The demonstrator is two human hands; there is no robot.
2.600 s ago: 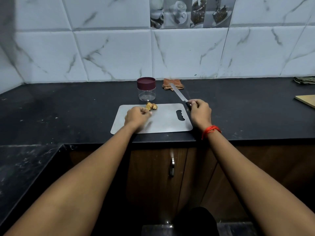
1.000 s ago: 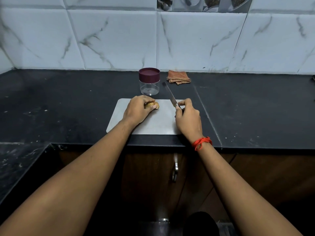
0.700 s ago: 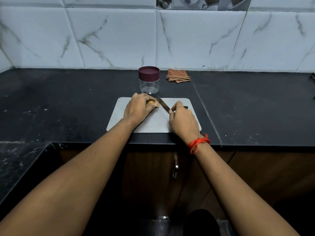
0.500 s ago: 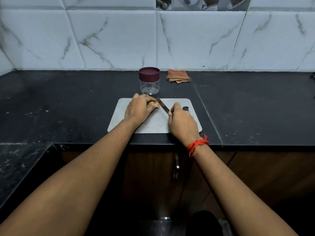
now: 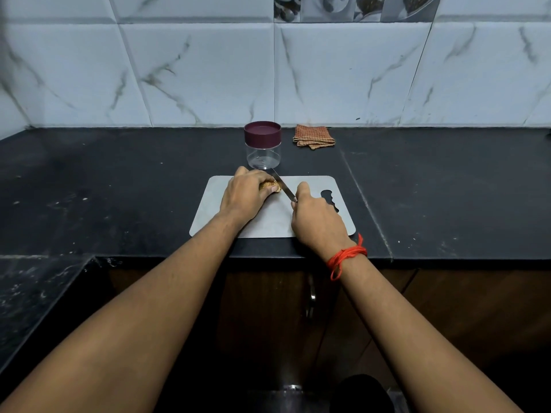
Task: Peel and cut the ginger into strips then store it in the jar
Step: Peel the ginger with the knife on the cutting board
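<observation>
A brown piece of ginger point(image 5: 269, 186) lies on the pale cutting board point(image 5: 316, 186) and my left hand point(image 5: 243, 196) grips it, hiding most of it. My right hand point(image 5: 316, 222) holds a knife point(image 5: 283, 187) by the handle. The blade slants up and left, its edge against the right end of the ginger. Just behind the board stands a clear jar point(image 5: 263, 146) with a maroon lid on, nothing visible inside.
The board sits near the front edge of a black stone counter point(image 5: 119, 186). A folded checked cloth point(image 5: 313, 137) lies by the tiled wall, right of the jar. Below the counter are wooden cupboard doors with a metal handle point(image 5: 311, 296).
My right hand has brought the knife from the board's right side leftward until the blade meets the ginger. My left hand has closed over the ginger and stayed there.
</observation>
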